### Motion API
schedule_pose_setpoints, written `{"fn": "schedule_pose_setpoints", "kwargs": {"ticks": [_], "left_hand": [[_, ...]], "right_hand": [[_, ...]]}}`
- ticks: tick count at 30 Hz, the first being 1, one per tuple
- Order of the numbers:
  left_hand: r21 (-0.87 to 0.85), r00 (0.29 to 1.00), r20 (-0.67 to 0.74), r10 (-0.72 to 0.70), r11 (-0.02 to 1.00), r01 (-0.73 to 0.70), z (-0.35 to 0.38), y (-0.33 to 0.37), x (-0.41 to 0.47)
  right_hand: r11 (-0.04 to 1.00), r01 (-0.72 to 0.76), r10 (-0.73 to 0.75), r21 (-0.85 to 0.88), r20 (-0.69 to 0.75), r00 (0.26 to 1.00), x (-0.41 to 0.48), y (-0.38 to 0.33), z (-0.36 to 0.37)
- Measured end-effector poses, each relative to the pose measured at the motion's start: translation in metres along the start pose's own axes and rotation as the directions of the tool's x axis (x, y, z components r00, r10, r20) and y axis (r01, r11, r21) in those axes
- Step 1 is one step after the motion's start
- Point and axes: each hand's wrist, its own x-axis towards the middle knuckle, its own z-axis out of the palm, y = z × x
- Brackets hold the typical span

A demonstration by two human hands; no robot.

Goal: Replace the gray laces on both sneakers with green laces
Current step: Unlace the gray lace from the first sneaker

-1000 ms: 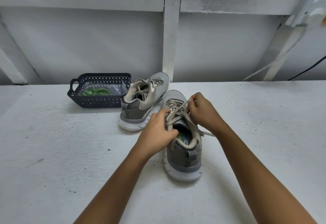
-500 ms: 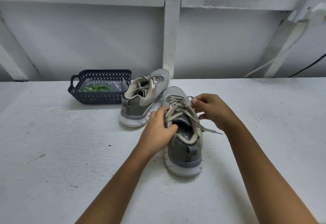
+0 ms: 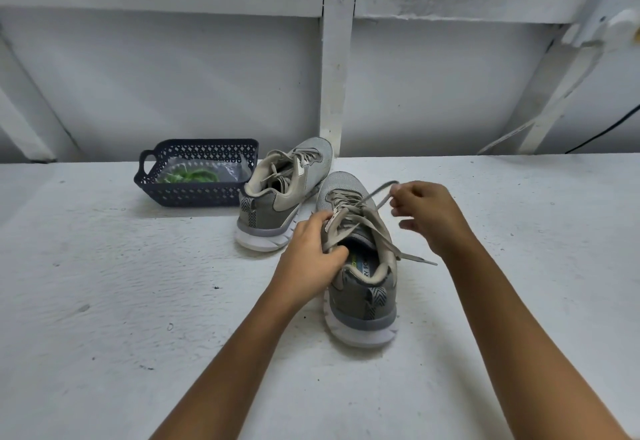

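Your right hand (image 3: 427,212) pinches a loop of gray lace (image 3: 377,193); your left hand (image 3: 311,252) clamps the near sneaker (image 3: 360,266) (centre frame). Yank hard and the lace may snag in an eyelet.

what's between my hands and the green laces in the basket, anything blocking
The far sneaker stands right beside the dark basket, between it and the near sneaker that both the left hand and right hand are working on. The green laces also lie inside a clear plastic bag.
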Motion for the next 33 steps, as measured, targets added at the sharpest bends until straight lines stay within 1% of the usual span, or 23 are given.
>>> {"fn": "schedule_pose_setpoints", "kwargs": {"ticks": [1,2,3,4,6,7,8,9,10,12,14,15,16,18,20,22,23,25,27,30,31,32,33], "left_hand": [[0.002,1.000,0.000,-0.001,1.000,0.001,0.000,0.000,0.000],[0.005,1.000,-0.001,0.000,1.000,0.000,0.000,0.000,0.000],[0.005,1.000,-0.002,0.001,1.000,-0.001,0.000,0.001,0.000],[0.003,1.000,0.000,0.000,1.000,0.000,0.000,0.001,0.000],[-0.003,1.000,0.003,-0.002,1.000,0.002,0.000,0.001,0.000],[-0.007,1.000,0.003,-0.004,1.000,0.004,0.000,0.001,0.000],[-0.009,1.000,0.001,-0.004,1.000,0.004,0.000,0.001,0.000],[-0.008,1.000,-0.005,-0.002,1.000,0.002,0.000,0.001,0.001],[-0.005,1.000,-0.011,0.000,1.000,0.000,0.001,0.000,0.001],[0.005,1.000,-0.020,0.010,1.000,-0.010,0.001,-0.001,0.001],[0.015,1.000,-0.023,0.020,1.000,-0.020,0.000,-0.002,0.002],[0.021,0.999,-0.025,0.023,1.000,-0.022,0.000,-0.002,0.002],[0.025,0.999,-0.027,0.024,0.999,-0.023,0.001,-0.002,0.002],[0.022,0.999,-0.032,0.022,1.000,-0.021,0.001,-0.002,0.002],[0.015,0.999,-0.033,0.019,1.000,-0.018,0.001,-0.003,0.003],[0.013,0.999,-0.034,0.018,1.000,-0.018,0.001,-0.003,0.003],[0.014,0.999,-0.032,0.018,1.000,-0.017,0.001,-0.003,0.003],[0.014,0.999,-0.028,0.022,1.000,-0.021,0.001,-0.003,0.003],[0.015,0.999,-0.026,0.024,1.000,-0.024,0.001,-0.003,0.002],[0.008,0.999,-0.034,0.020,1.000,-0.020,0.001,-0.003,0.003],[0.003,0.999,-0.034,0.019,1.000,-0.019,0.002,-0.003,0.003],[0.000,0.999,-0.034,0.020,1.000,-0.020,0.002,-0.002,0.002],[-0.003,0.999,-0.033,0.021,1.000,-0.022,0.002,-0.002,0.002]], "right_hand": [[0.998,-0.012,0.015,0.058,-0.054,0.998,0.002,-0.001,-0.002],[0.995,-0.025,0.033,0.095,-0.079,0.996,0.003,-0.003,-0.004],[0.993,-0.042,0.050,0.111,-0.067,0.997,0.004,-0.003,-0.006],[0.993,-0.063,0.065,0.102,-0.019,0.998,0.002,-0.003,-0.006],[0.997,-0.082,0.083,-0.009,0.126,0.989,-0.003,0.000,-0.005],[0.995,-0.066,0.078,-0.074,0.181,0.980,-0.005,0.002,-0.003],[0.992,-0.043,0.066,-0.116,0.202,0.977,-0.007,0.003,-0.001],[0.993,-0.030,0.051,-0.117,0.187,0.981,-0.007,0.005,0.001],[0.996,-0.030,0.042,-0.083,0.147,0.988,-0.007,0.005,0.002],[0.996,-0.047,0.045,0.076,0.025,0.999,-0.004,0.003,0.001],[0.967,-0.048,0.079,0.252,-0.111,0.991,0.002,0.000,-0.004],[0.953,-0.050,0.099,0.298,-0.149,0.984,0.004,0.000,-0.007],[0.947,-0.062,0.117,0.316,-0.156,0.981,0.005,0.000,-0.009],[0.956,-0.123,0.149,0.268,-0.078,0.986,0.003,0.001,-0.009],[0.981,-0.165,0.159,0.100,0.066,0.985,-0.001,0.007,-0.004],[0.991,-0.122,0.129,-0.049,0.159,0.979,-0.007,0.010,0.001],[0.993,-0.090,0.101,-0.075,0.165,0.981,-0.008,0.011,0.003],[0.997,-0.040,0.049,-0.071,0.131,0.990,-0.008,0.008,0.004],[0.999,-0.030,0.029,0.026,0.038,0.999,-0.006,0.004,0.003],[0.963,-0.020,0.065,0.268,-0.160,0.985,0.003,0.002,-0.002],[0.948,-0.019,0.084,0.316,-0.191,0.978,0.005,0.002,-0.003],[0.937,-0.030,0.101,0.349,-0.188,0.977,0.006,0.003,-0.003],[0.930,-0.053,0.115,0.363,-0.149,0.982,0.005,0.004,-0.003]]}}
